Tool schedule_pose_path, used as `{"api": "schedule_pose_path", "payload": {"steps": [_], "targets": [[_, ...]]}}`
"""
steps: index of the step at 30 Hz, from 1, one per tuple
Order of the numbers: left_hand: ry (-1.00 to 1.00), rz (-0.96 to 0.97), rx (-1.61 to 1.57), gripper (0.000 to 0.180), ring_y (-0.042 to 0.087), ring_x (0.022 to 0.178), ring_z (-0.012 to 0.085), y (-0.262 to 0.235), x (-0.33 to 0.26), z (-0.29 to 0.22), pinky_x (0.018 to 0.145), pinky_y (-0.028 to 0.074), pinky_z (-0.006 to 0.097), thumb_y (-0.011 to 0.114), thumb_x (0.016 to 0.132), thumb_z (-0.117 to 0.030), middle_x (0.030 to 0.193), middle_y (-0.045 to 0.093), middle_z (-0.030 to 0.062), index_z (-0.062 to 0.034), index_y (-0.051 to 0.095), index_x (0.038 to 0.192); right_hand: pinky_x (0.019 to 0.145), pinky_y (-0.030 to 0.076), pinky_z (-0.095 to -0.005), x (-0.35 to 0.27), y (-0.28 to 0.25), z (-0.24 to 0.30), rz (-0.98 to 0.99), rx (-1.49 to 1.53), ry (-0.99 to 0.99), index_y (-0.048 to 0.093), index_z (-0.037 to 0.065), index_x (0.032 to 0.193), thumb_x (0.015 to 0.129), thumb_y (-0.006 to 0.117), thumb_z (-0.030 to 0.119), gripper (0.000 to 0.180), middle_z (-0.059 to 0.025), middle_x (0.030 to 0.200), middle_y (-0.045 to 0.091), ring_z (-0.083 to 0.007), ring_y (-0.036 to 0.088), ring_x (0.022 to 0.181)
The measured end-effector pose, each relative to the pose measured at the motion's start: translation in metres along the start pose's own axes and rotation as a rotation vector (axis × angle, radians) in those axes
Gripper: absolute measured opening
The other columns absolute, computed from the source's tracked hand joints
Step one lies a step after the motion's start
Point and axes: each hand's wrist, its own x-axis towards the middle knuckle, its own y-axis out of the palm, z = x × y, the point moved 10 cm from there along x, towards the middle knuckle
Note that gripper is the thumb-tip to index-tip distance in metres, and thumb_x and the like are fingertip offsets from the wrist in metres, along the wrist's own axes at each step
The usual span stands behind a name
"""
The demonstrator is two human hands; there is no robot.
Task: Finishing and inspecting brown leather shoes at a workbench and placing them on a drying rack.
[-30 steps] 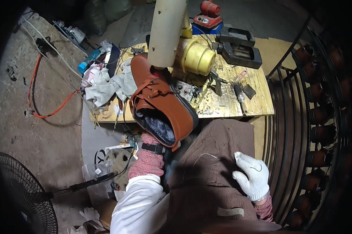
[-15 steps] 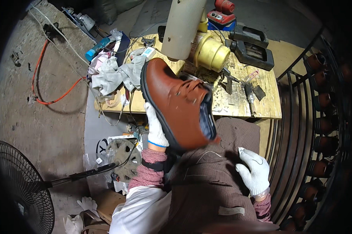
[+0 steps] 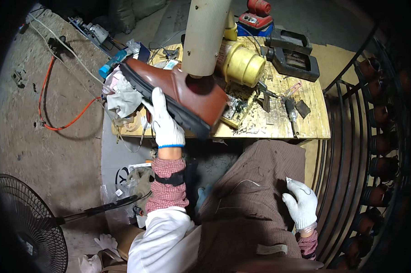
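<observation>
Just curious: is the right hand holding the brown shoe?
No, the right hand rests on the brown apron over the lap; the left hand grips the brown shoe.

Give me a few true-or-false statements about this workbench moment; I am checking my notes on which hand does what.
1. The left hand holds the brown shoe by its black sole. True.
2. The right hand grips a hammer. False: it rests on the brown cloth over the lap, holding nothing.
3. Both hands wear white gloves. True.
4. The shoe lies flat on the floor. False: it is held up above the wooden table, against the pale vertical post.
5. A black fan stands at the lower left. True.
</observation>
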Motion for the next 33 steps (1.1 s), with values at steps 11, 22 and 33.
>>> {"api": "schedule_pose_path", "payload": {"steps": [11, 22, 33], "targets": [[0.022, 0.023, -0.064, 0.111, 0.055, 0.13, 0.0295, 0.028, 0.042, -0.012, 0.103, 0.051, 0.045, 0.076, 0.092, -0.044, 0.155, 0.04, 0.0169, -0.0085, 0.001, 0.166, 0.084, 0.054, -0.0371, 0.045, 0.009, 0.04, -0.017, -0.042, -0.296, 0.073, 0.009, 0.12, 0.085, 0.078, 0.029, 0.041, -0.0084, 0.118, 0.074, -0.0268, 0.071, 0.099], [-0.14, -0.051, -0.138, 0.063, 0.061, 0.123, 0.0275, -0.015, -0.02, 0.019, 0.107, 0.051, 0.043, 0.067, 0.1, -0.043, 0.142, 0.059, 0.009, -0.0094, 0.048, 0.149, 0.084, 0.052, -0.0415, 0.137, 0.02, 0.189, -0.281, -0.151, -0.893, 0.064, 0.009, 0.132, 0.084, 0.068, 0.019, 0.049, -0.0111, 0.129, 0.064, -0.0309, 0.064, 0.109], [-0.151, 0.002, -0.18, 0.081, 0.054, 0.13, 0.026, -0.047, -0.022, 0.01, 0.109, 0.047, 0.045, 0.072, 0.093, -0.054, 0.147, 0.052, 0.009, -0.0129, 0.04, 0.155, 0.071, 0.057, -0.0427, 0.053, 0.101, 0.077, 0.76, -0.16, -0.652, 0.077, 0.015, 0.085, 0.077, 0.071, 0.023, 0.013, -0.006, 0.077, 0.071, -0.0317, 0.07, 0.075]]}}
